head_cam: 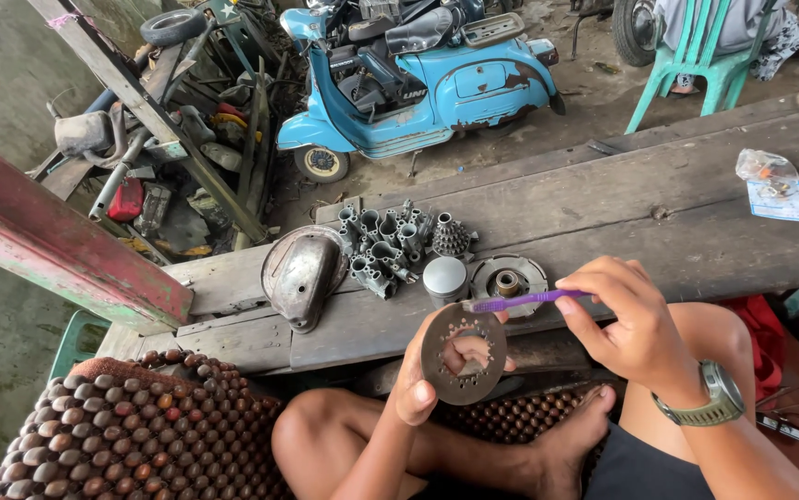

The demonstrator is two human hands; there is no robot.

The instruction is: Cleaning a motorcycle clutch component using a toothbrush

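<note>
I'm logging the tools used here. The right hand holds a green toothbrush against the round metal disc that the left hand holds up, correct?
Not quite: the toothbrush is purple, not green, as the head view shows. The right hand does hold it against the round metal disc held up by the left hand.

The round grey metal disc with a wide centre hole (463, 354) covers most of the left hand (429, 368); only a thumb and fingertips show. The right hand (623, 319) hides the purple plastic toothbrush (524, 299) handle's end. The light blue scooter (418, 74) loses its top at the frame's edge. The green plastic chair (705, 65) conceals most of a seated person.
</note>
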